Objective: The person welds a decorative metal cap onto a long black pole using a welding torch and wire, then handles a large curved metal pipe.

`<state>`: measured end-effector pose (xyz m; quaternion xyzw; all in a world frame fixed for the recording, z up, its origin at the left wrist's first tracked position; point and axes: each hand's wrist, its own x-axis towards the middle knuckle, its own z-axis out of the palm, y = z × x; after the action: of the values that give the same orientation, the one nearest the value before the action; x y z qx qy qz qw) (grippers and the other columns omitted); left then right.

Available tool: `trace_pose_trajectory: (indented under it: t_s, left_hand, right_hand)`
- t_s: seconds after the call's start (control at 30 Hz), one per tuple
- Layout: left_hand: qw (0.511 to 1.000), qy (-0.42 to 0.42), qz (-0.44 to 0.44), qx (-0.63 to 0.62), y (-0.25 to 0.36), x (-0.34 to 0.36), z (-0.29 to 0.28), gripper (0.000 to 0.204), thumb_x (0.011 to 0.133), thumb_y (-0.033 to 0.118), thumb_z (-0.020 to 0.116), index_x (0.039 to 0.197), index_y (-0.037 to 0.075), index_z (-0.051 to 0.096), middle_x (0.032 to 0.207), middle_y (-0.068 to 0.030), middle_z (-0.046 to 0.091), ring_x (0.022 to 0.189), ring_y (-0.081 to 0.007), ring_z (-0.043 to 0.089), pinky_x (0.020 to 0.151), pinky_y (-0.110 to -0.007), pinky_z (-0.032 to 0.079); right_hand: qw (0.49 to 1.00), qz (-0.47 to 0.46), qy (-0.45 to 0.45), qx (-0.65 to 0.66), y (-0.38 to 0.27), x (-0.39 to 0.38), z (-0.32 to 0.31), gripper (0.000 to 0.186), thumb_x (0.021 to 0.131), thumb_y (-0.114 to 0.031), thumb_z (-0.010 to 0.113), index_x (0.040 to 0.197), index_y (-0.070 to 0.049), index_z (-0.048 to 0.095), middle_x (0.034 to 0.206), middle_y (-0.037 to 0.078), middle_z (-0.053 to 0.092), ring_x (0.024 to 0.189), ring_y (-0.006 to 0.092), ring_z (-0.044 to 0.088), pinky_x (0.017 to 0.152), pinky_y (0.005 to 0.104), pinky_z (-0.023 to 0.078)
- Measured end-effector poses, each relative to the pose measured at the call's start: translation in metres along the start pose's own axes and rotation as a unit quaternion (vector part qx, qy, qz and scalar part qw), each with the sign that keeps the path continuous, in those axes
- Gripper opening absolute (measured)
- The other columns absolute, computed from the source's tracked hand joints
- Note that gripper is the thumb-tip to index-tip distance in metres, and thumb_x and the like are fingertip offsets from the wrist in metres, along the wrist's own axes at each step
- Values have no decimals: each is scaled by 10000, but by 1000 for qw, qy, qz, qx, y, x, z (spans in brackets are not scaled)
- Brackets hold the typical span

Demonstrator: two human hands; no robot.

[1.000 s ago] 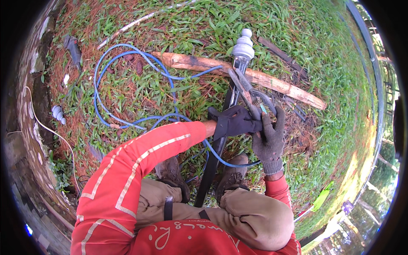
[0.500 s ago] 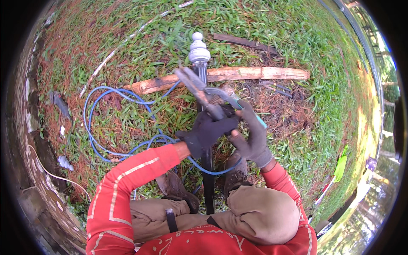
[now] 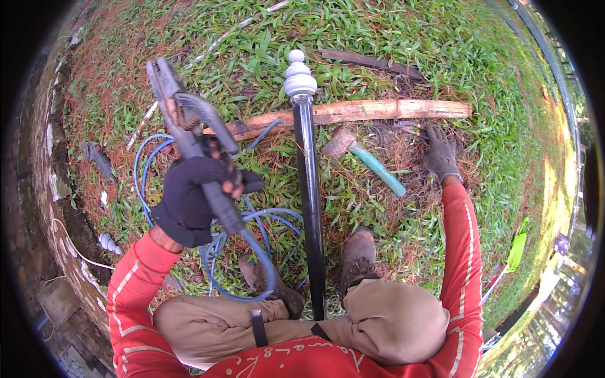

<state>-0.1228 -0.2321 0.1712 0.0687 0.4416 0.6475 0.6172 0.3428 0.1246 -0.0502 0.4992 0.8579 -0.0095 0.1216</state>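
My left hand [image 3: 191,198], in a black glove, is closed round the handle of a welding electrode holder [image 3: 183,116], raised left of the post with its jaws pointing up and away. A blue cable [image 3: 268,264] runs from the handle's end. My right hand [image 3: 442,154], gloved in grey, reaches down to the ground at the right, fingers stretched beside some thin dark metal rods [image 3: 411,129]. Between my feet and away from me lies a black metal post [image 3: 307,170] with a white turned finial [image 3: 299,77]. Right of it rests a hammer [image 3: 378,169] with a green handle.
A split wooden pole [image 3: 391,109] lies crosswise under the post, with a dark flat strip [image 3: 372,63] beyond it. More blue cable loops through the grass. A grey clamp-like tool [image 3: 97,159] and a small white finial [image 3: 109,243] lie near the left stone edging.
My hands have separated. The left has carried the electrode holder leftward and nearer; the right has moved right to the ground by the thin rods. The hammer now shows fully.
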Motion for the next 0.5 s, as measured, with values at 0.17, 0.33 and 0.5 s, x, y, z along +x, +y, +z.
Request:
trace_pose_trajectory:
  t_s: [0.17,0.33,0.5]
  left_hand:
    - [991,80,62,92,34,-14,-50,191,984,174,610,1148,76,597,817,-65,560,706,-204,601,685,-400,545]
    - [972,151,134,123,66,-31,-81,218,984,153,614,1178,59,578,791,-58,543,702,-198,585,689,-382,508]
    - [953,223,173,108,105,-68,-83,206,971,129,633,1155,62,570,801,-55,534,705,-200,583,701,-389,506]
  right_hand:
    - [991,52,-120,0,-35,20,-23,957,808,-95,825,1682,-167,442,1691,210,477,1551,452,498,1250,568,439]
    - [1000,-24,5,-1,-32,28,-3,471,902,-187,831,1324,-129,630,1321,209,679,1216,449,683,1001,607,555]
    - [995,-33,-57,76,-27,17,0,414,939,-182,816,1274,-52,611,1086,250,759,1044,483,754,900,595,601]
